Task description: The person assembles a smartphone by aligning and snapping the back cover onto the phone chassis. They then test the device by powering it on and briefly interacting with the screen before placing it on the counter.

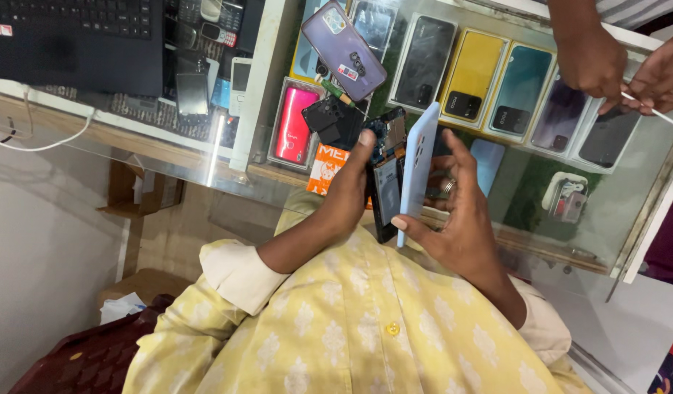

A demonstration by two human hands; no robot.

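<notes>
Opened phone [386, 182]: back is off, circuit board and dark battery area exposed. I hold it upright above my lap, just in front of the glass counter [205, 157]. My left hand [349, 193] grips its left edge, fingers wrapped and closed on the body, thumb up near the top. My right hand [453, 211] holds the pale blue back cover [416, 168], edge-on to the camera, thumb at its lower end and fingers spread along the far face; a ring shows on one finger. Cover stands just beside the phone's right edge; whether they touch, I cannot tell.

Risk, as I judge it: both parts are pinched by their edges over my lap, so a slip of either grip would drop them against the counter edge. Pressing the cover on crooked could bend it or strain the exposed board. My left thumb is near the bare board, so it could smudge or nudge a part.

Around: a purple phone [343, 49] lies face-down on the glass, a small black plate [329, 117] below it, an orange packet [325, 164] beside my left hand. Boxed phones in yellow, teal and red sit under the glass. A laptop [74, 40] stands at far left. Another person's hands [621, 66] work across the counter, one holding a thin white stick; they are well apart from mine.
</notes>
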